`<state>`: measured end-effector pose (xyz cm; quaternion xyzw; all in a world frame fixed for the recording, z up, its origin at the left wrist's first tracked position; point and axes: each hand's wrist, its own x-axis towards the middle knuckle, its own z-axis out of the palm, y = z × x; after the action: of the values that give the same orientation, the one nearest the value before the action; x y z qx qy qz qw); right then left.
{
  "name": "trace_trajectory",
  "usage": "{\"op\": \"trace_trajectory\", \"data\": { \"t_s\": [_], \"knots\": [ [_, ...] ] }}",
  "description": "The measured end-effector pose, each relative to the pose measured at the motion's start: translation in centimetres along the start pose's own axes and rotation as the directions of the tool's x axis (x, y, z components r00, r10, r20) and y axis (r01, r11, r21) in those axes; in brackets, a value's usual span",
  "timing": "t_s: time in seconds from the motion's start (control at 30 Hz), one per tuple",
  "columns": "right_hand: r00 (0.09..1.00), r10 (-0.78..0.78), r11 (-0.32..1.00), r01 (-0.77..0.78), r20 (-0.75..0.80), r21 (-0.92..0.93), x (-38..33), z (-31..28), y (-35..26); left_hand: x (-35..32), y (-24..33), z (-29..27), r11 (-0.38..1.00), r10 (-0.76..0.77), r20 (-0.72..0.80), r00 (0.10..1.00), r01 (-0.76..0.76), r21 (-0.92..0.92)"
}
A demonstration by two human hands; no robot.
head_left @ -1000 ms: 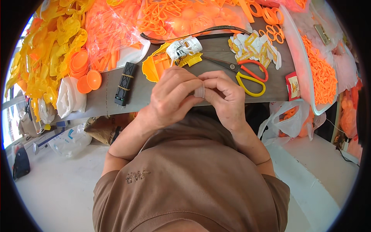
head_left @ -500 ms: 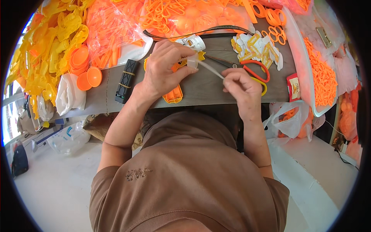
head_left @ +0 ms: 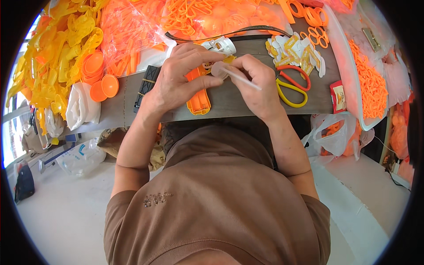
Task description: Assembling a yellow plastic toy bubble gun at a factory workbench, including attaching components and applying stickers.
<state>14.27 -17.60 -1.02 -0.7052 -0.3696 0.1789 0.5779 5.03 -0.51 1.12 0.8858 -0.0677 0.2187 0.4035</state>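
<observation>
Between my hands is a translucent white plastic piece, a small round cup or disc (head_left: 218, 70) with a thin stick (head_left: 245, 80) slanting off to the right. My left hand (head_left: 183, 77) is closed, thumb and fingers pinching the round end. My right hand (head_left: 260, 88) is closed on the piece where the stick meets the disc; the curled fingers partly hide this grip. Beneath my hands an orange and yellow plastic shell part (head_left: 198, 101) lies on the table, partly covered. Just beyond them sits a white cylindrical part (head_left: 223, 46).
Scissors with red and yellow handles (head_left: 295, 105) lie right of my right hand. A black ribbed bar (head_left: 145, 88) sits beside my left wrist. White and gold labels (head_left: 296, 53), a black strap (head_left: 229, 35), bagged orange parts (head_left: 128, 39), yellow parts (head_left: 66, 48) and a clear bin (head_left: 342, 57) surround the table (head_left: 229, 104).
My right hand has moved left and up along the stick to the round end. The stick's free end now shows past my fingers. My left hand stays nearly in place.
</observation>
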Motion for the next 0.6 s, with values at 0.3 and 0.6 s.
{"op": "trace_trajectory", "data": {
  "t_s": [0.3, 0.6],
  "knots": [
    [0.981, -0.069, 0.993, 0.049, -0.183, -0.109, -1.0, 0.2, 1.2, 1.2, -0.8, 0.2, 0.988, 0.092, 0.158, 0.983, -0.110, 0.112],
    [0.911, 0.413, 0.730, -0.321, -0.016, 0.603, -1.8, 1.7, 1.4, 0.7, -1.6, 0.5, 0.968, 0.155, 0.147, 0.977, -0.180, 0.175]
  ]
}}
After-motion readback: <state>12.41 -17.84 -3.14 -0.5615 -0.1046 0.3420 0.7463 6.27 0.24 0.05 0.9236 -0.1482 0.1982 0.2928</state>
